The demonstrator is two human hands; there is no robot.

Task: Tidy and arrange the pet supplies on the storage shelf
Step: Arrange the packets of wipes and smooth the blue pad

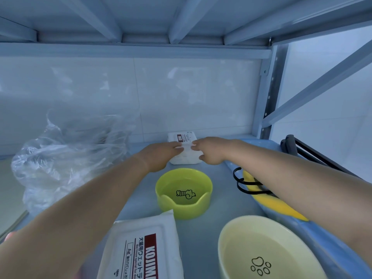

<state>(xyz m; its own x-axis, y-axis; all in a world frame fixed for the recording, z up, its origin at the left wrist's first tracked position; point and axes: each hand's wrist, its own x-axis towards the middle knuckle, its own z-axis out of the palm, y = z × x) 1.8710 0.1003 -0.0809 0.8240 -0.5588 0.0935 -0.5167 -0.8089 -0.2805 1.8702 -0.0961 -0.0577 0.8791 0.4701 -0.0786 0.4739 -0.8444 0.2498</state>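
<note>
Fingers: left hand (161, 156) lays near-straight fingers (177, 147) on the small wipes pack (184, 138); right hand (210, 151) pinches its right edge.
Pack: at the back, near the wall, behind the green bowl (184, 207).
Surface: pale blue-grey shelf board (201, 228) in a metal rack (269, 93).
Room: glossy white tiled wall (120, 93).
Writing: front wipes pack (145, 248) reads "KOJIM…", "Wet tissue special for do…"; small pack's label is blurred.
Marks: paw print in the cream bowl (261, 254).

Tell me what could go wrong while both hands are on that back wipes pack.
The wipes pack, held between left hand and right hand, could bump the green bowl right in front if pulled forward. The left forearm passes near the loose plastic bag and may snag it.
</note>
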